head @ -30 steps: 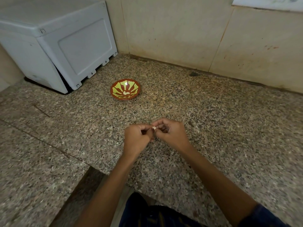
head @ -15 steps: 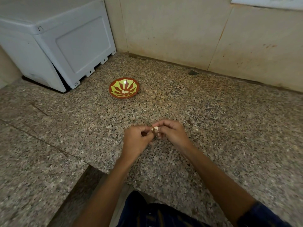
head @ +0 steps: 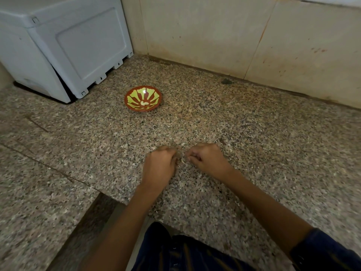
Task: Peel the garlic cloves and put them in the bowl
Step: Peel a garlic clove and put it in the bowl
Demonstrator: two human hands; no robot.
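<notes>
Both hands hovering low over the granite counter. Left hand and right hand are curling, fingertips apart; held clove not discernible, grip undeterminable. Bowl sitting at 11 o'clock, holding one pale piece, likely within reach for drops.

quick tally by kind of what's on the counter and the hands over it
bowl: 1
pale piece in the bowl, likely a peeled clove: 1
white appliance: 1
hands, left hand and right hand: 2
total: 5
Any clove in the hands is hidden by the curled fingers, so it is not counted.
</notes>
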